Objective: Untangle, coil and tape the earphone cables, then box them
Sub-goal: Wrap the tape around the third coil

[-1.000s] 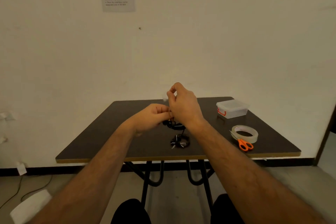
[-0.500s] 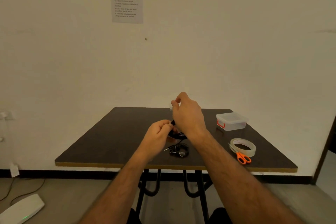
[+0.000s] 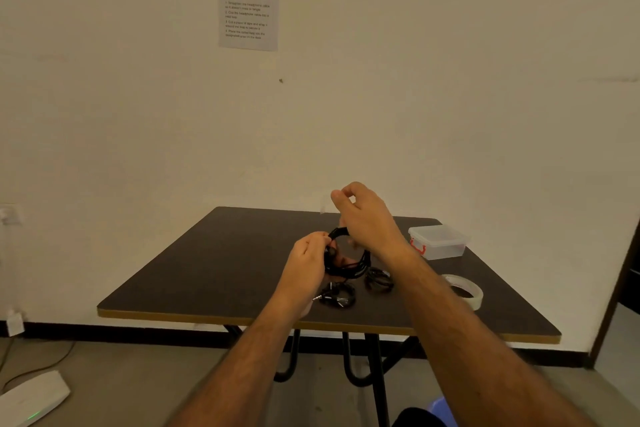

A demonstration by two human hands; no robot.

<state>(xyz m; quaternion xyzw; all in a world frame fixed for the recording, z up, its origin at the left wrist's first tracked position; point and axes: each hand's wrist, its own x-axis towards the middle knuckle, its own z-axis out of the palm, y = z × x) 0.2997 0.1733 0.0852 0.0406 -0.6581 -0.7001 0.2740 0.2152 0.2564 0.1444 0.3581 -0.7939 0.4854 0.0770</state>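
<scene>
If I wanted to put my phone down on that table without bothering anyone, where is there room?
The whole left half of the table is bare, from the left edge up to the left hand. The far strip by the wall is also free. It is crowded on the right: two coiled earphones lie under the hands, with the lidded box and tape roll beyond the right hand.

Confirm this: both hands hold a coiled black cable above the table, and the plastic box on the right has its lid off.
Wrong on one point: the head view shows the box with its lid on. Both hands, left and right, do hold the coiled cable above the table.
</scene>
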